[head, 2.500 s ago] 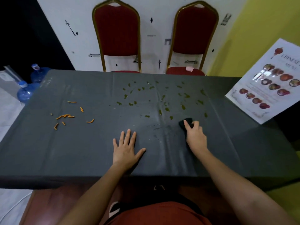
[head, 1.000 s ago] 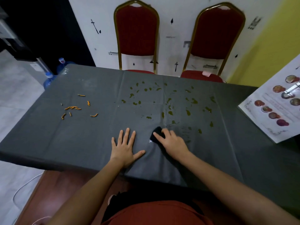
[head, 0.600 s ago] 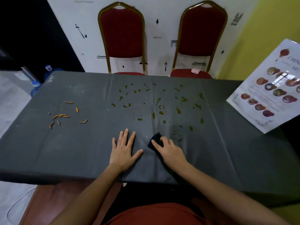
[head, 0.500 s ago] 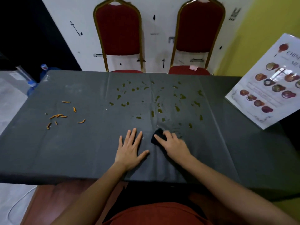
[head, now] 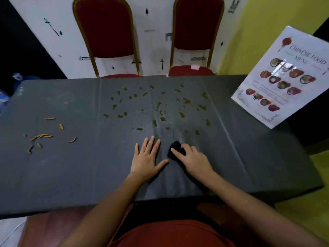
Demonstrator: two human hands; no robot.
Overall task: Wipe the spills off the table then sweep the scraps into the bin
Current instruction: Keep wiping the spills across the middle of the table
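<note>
the right hand (head: 193, 158) presses a small dark cloth (head: 175, 151) flat on the table (head: 71, 175), fingers curled over it and holding it down near the front middle. the left hand (head: 146, 158) lies beside it, fingers spread wide and palm down, holding nothing; it looks to be pinning the grey tablecloth so it does not ride up under the wipe.

the green spills (head: 160, 107) lie scattered beyond the cloth, from just past the fingertips out toward the far edge in front of the two red chairs (head: 105, 32). a faint wet sheen shows just ahead of the cloth. nearly all the drops remain, so the wiping looks early.

to do this well, push the cloth away in overlapping strokes, drawing each pass back toward one spot so the liquid gathers rather than smears. keep the left palm firm, since the tablecloth creases along its folds. fold the cloth to a clean face once it loads up.

the orange scraps (head: 41, 136) sit well apart on the left; keep the wet cloth off them so they stay dry for sweeping. no bin is in view. mind the standing menu card (head: 281, 77) at the right.
</note>
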